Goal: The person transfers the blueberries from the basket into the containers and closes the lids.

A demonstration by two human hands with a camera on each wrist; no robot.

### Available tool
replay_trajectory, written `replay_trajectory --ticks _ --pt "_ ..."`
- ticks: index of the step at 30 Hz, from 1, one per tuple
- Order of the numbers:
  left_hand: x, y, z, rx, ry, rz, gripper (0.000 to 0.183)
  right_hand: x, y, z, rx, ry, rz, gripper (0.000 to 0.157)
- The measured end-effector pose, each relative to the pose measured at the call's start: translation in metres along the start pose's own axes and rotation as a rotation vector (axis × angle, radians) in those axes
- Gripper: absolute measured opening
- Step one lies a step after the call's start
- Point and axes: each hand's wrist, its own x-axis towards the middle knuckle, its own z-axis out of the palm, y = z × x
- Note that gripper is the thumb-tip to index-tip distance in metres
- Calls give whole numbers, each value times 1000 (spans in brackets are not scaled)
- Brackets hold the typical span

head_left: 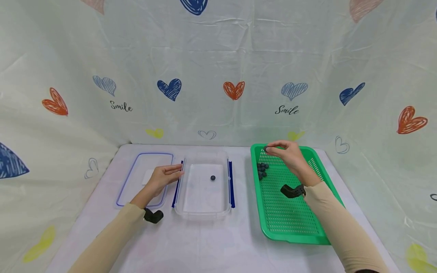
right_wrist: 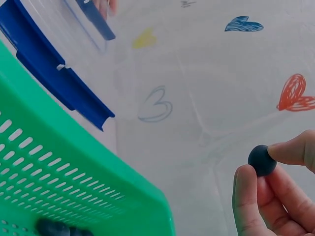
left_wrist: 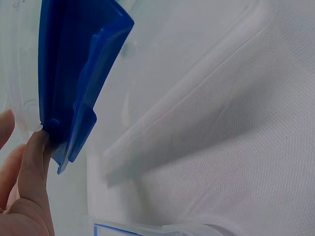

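Note:
My right hand (head_left: 288, 153) pinches a dark, round blueberry (right_wrist: 262, 160) between thumb and fingertips, above the far left corner of a green basket (head_left: 293, 238). Several more blueberries (head_left: 262, 169) lie bunched along the basket's left side. In the middle of the table stands a clear plastic box (head_left: 205, 215) without its lid, and one blueberry (head_left: 213, 178) sits on its floor. My left hand (head_left: 160, 180) holds the box's left wall by the rim. Its fingertips lie against the blue side latch (left_wrist: 74, 73), which hangs outward.
A clear lid with a blue seal (head_left: 124, 185) lies flat to the left of the box, partly under my left forearm. The box's right blue latch (head_left: 232, 184) also hangs outward. A heart-printed curtain (head_left: 205, 57) closes off the table's back and sides.

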Motion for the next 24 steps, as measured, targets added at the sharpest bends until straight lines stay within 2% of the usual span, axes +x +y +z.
replay_trajectory --ticks 24 --pt "3 -2 -1 40 14 -1 52 15 -13 40 19 -89 10 32"
